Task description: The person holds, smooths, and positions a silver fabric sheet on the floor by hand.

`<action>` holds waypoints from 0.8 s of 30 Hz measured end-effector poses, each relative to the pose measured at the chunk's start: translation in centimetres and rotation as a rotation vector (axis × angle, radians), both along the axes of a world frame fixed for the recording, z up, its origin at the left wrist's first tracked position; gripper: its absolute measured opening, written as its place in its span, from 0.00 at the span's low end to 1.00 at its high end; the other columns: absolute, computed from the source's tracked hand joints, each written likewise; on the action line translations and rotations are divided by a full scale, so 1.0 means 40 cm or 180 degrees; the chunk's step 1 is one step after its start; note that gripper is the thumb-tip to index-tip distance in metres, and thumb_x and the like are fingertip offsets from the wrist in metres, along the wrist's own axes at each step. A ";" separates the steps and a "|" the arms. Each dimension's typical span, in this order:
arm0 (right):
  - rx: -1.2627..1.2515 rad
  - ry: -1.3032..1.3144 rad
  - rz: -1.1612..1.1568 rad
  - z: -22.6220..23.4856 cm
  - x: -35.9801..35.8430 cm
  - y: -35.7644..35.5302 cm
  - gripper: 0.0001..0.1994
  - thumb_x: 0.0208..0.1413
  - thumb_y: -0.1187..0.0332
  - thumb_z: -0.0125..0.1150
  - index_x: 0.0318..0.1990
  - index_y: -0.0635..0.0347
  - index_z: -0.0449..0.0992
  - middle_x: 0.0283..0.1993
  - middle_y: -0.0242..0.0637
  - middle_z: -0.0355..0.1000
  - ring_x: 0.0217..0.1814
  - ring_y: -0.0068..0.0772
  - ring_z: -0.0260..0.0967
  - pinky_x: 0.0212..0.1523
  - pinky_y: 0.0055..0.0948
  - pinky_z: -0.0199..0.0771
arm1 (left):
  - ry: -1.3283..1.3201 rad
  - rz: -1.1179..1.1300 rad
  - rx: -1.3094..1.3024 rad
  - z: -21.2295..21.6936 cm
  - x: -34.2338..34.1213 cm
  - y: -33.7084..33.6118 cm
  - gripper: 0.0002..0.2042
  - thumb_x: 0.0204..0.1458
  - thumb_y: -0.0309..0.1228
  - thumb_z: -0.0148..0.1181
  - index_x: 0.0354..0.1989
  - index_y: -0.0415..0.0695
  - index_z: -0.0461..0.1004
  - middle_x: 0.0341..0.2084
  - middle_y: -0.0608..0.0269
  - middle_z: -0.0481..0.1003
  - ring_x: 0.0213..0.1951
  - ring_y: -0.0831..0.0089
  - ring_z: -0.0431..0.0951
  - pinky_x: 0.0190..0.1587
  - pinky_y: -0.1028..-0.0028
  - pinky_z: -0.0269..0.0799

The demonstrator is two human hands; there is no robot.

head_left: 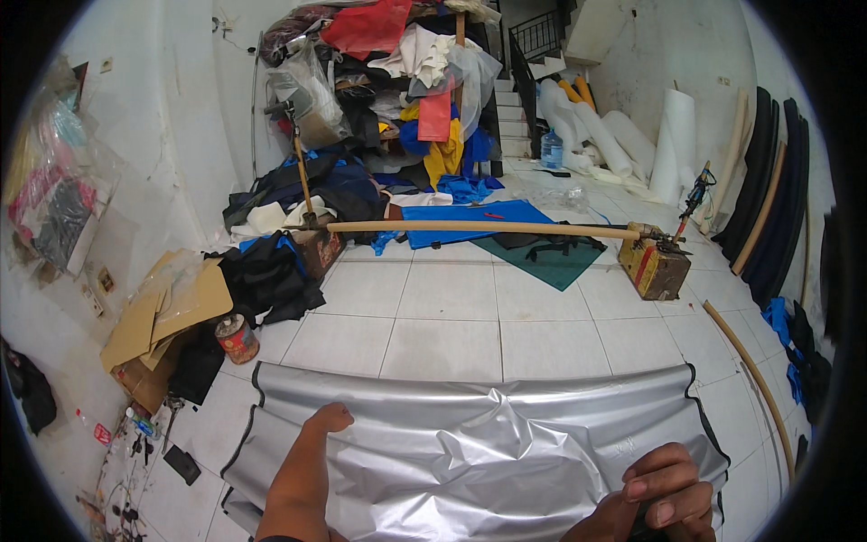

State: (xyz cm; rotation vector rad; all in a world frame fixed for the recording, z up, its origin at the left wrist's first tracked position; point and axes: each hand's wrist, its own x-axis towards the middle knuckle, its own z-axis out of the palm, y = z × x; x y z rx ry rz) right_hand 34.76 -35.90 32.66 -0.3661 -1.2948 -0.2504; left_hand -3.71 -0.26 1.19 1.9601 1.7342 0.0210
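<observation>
A silver sheet (pixel 452 452) with dark edging is spread in front of me, wrinkled and shiny in its middle. My left hand (pixel 332 418) rests over its left part, closed, with the fingertips turned out of sight. Whether it pinches the sheet there cannot be made out. Above the sheet's right part, near the lower edge of the view, my right hand (pixel 664 492) has its fingers curled toward the thumb. Anything between those fingers is hidden.
Beyond the sheet, a long pole (pixel 488 228) spans two supports, the right one a yellow-brown box (pixel 655 269). A rusty can (pixel 237 339) and cardboard (pixel 172 298) stand at left. Heaped fabrics (pixel 388 108) fill the back; a curved strip (pixel 754 379) lies at right.
</observation>
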 end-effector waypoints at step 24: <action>0.0098 -0.0417 0.0528 -0.006 0.032 0.018 0.23 0.60 0.47 0.51 0.52 0.54 0.69 0.41 0.48 0.74 0.35 0.59 0.72 0.31 0.52 0.66 | 0.0044 -0.0127 0.0090 0.000 -0.003 -0.005 0.17 0.45 0.39 0.59 0.38 0.40 0.80 0.41 0.45 0.80 0.47 0.51 0.79 0.50 0.61 0.74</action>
